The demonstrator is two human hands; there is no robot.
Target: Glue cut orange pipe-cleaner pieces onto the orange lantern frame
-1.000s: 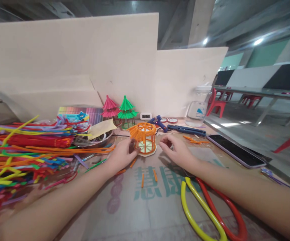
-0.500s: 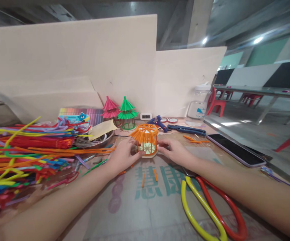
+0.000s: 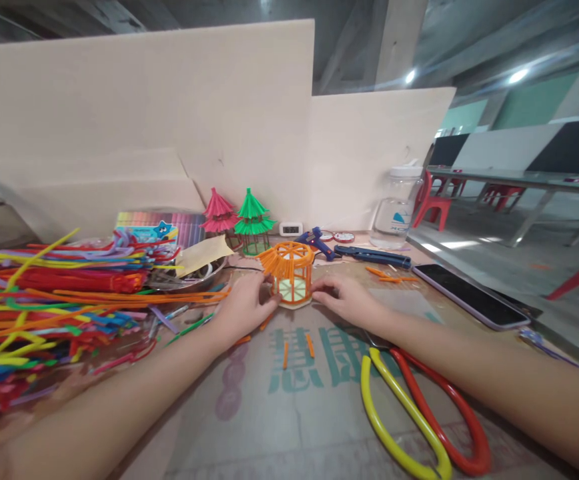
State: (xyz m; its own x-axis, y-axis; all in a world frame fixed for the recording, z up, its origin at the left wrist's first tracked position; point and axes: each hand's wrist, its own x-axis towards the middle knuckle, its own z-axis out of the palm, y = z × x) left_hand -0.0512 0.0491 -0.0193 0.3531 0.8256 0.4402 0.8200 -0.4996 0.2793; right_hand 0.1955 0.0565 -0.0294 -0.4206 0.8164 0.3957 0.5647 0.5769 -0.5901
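Note:
Between my two hands stands a small orange pavilion model (image 3: 293, 275) of pipe cleaners, upright on a pale base. Strips of its sloping roof cover the left side; on the right the ring and posts are bare. My left hand (image 3: 250, 303) grips the base's left edge, thumb in front and fingers partly hidden behind. At the right edge, the fingertips of my right hand (image 3: 342, 299) are closed against the base. Short orange pipe-cleaner pieces (image 3: 285, 355) lie on the table in front. Large scissors (image 3: 404, 407) with a yellow and a red handle rest under my right forearm.
Many coloured pipe cleaners (image 3: 59, 300) are heaped at left, beside a metal bowl (image 3: 189, 283). Behind stand a pink pavilion (image 3: 218, 217), a green pavilion (image 3: 252, 223), a small clock (image 3: 290, 229) and a glue gun (image 3: 314, 241). Pliers (image 3: 372, 257), a phone (image 3: 469, 295) and a bottle (image 3: 394, 207) are at right.
The orange pavilion has been turned between my hands: its roof strips now sit further left and more bare frame shows on the right. Both hands stay at its base.

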